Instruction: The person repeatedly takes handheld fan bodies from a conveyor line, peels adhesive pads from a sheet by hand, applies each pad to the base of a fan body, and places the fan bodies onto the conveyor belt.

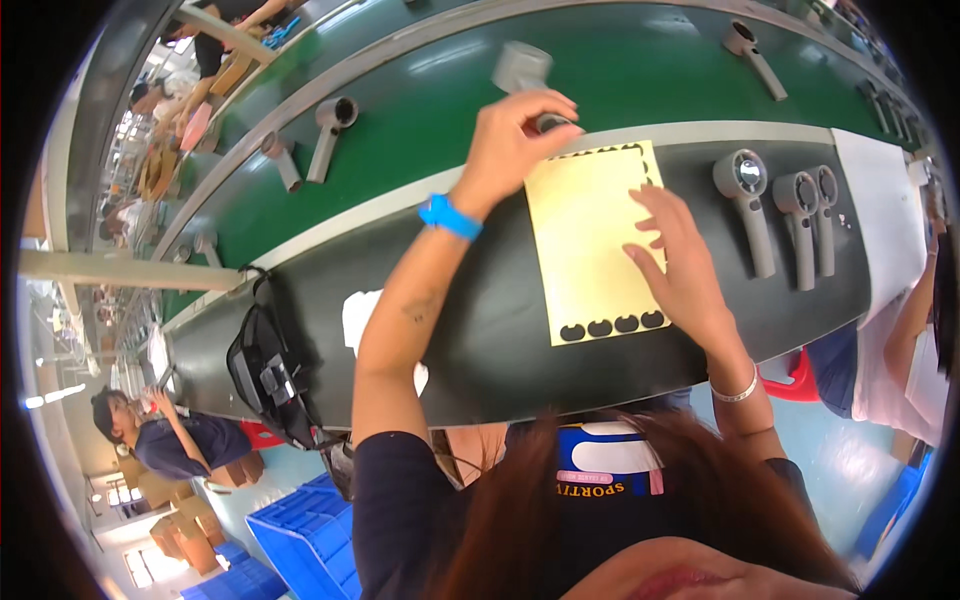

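My left hand, with a blue band at its wrist, reaches over the edge of the green belt. Its thumb and fingers are closed around the handle end of a grey handheld fan, whose round head is smeared by motion. Below lies a yellow sticker sheet on the dark table mat. Black rounded stickers line its near edge, and more dark shapes run along the top and upper right. My right hand hovers over or rests on the sheet's right side, fingers spread; I see nothing in it.
Grey handheld fans lie on the mat to the right. More fans sit on the green conveyor belt. A black bag and white paper are at the left. Co-workers stand or sit at both sides.
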